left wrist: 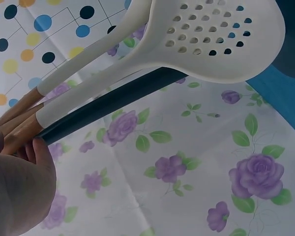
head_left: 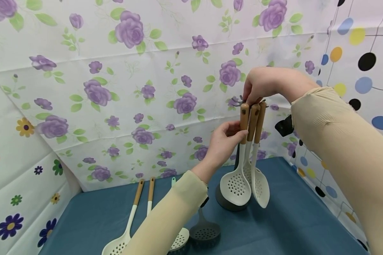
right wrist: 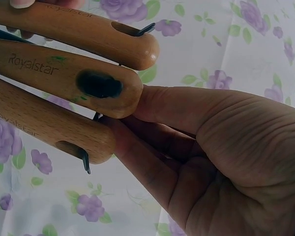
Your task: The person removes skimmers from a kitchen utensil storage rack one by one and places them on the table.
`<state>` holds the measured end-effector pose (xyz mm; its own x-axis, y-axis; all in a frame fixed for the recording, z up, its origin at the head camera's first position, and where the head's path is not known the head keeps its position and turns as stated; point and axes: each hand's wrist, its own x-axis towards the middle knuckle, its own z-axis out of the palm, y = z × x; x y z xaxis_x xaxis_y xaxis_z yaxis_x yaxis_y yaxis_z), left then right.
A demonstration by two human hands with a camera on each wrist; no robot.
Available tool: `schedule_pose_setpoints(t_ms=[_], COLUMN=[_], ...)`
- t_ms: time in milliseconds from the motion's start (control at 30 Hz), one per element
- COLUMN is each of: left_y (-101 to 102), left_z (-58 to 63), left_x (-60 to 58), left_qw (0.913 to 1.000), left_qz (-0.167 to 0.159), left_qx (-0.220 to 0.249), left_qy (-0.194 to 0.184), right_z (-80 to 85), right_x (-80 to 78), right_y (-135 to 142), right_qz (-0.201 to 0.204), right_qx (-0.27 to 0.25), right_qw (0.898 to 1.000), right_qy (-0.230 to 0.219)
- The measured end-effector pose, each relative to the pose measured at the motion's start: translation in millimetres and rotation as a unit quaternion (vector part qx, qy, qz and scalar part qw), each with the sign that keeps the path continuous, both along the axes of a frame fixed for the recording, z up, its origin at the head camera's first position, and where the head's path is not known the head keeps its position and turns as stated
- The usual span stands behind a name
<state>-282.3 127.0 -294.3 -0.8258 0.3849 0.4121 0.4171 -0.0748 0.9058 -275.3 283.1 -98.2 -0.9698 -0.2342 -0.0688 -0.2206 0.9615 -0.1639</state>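
Note:
A utensil rack with a round dark base [head_left: 225,203], a dark pole [left wrist: 108,105] and small hooks [right wrist: 147,29] stands at the right of the table. Three white utensils with wooden handles hang on its near side. My left hand [head_left: 221,141] pinches the handle of the front skimmer [head_left: 244,122], thumb in front and fingers behind. From above, my right hand [head_left: 265,83] grips the rack's top, its fingertips hidden behind the ends of the middle handle [right wrist: 64,73] and lower handle [right wrist: 49,118]. A slotted spoon [head_left: 262,187] hangs at the right.
On the blue tabletop [head_left: 86,212] lie a white slotted utensil [head_left: 127,226], another wooden handle [head_left: 151,189], a mint handle end [head_left: 173,181] and a dark grey skimmer [head_left: 205,232]. My left sleeve covers part of them. A flowered cloth [head_left: 159,148] hangs close behind the rack.

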Motion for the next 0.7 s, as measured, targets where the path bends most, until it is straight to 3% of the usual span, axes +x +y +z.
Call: schedule_pose_setpoints(t_ms=[700], left_y=[3.5], left_z=[0.2], left_x=[-2.2], left_qw=[0.9999], left_qz=[0.001], left_qx=[0.0], left_qy=[0.016], right_z=[-0.9], right_x=[-1.1], right_y=[0.9], right_qz=[-0.001], right_qx=[0.007], right_qw=[1.0], right_qy=[0.005])
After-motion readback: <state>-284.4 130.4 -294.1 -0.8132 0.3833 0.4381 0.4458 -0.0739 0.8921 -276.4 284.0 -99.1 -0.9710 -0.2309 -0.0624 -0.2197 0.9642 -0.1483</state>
